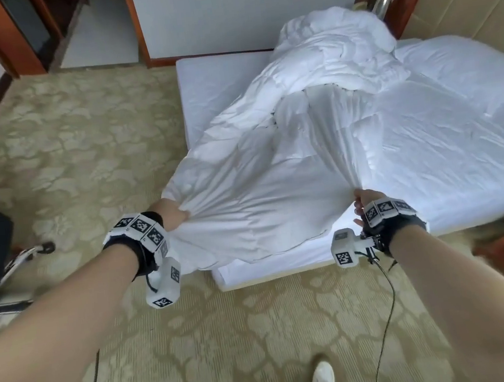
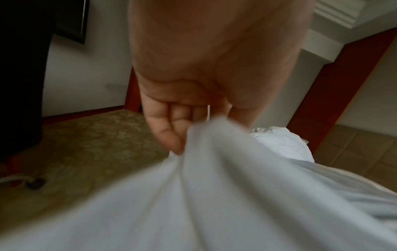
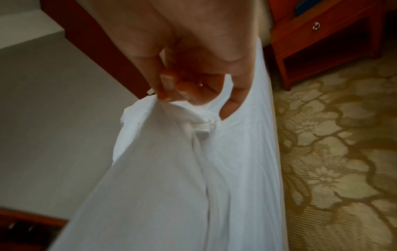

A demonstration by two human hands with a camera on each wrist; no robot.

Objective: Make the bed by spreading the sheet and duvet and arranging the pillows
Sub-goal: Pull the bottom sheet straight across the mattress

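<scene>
Head view: 2 bare hands grasp the near edge of a white duvet (image 1: 273,169) at the foot corner of the bed (image 1: 462,173). The left hand (image 1: 170,215) is closed around a bunched fold at the duvet's left corner, which hangs past the bed's foot edge over the patterned carpet (image 1: 80,131); the right hand (image 1: 362,202) pinches a gathered fold further right, above the mattress edge. The duvet stretches taut from both grips toward a crumpled heap at the head of the bed, near the padded headboard (image 1: 475,8). The white sheet (image 1: 465,141) lies flat on the mattress to the right of the duvet. A white shoe (image 1: 323,377) stands on the carpet at the bottom. Left wrist view: the fingers (image 2: 171,129) are curled down, clamping blurred white duvet (image 2: 193,203) cloth; the heap shows beyond. Right wrist view: the right hand (image 3: 193,81) has fingers and thumb closed on a twisted fold of the duvet (image 3: 161,169), which drops along the mattress side; a wooden nightstand (image 3: 326,42) stands on the carpet beside the bed.
</scene>
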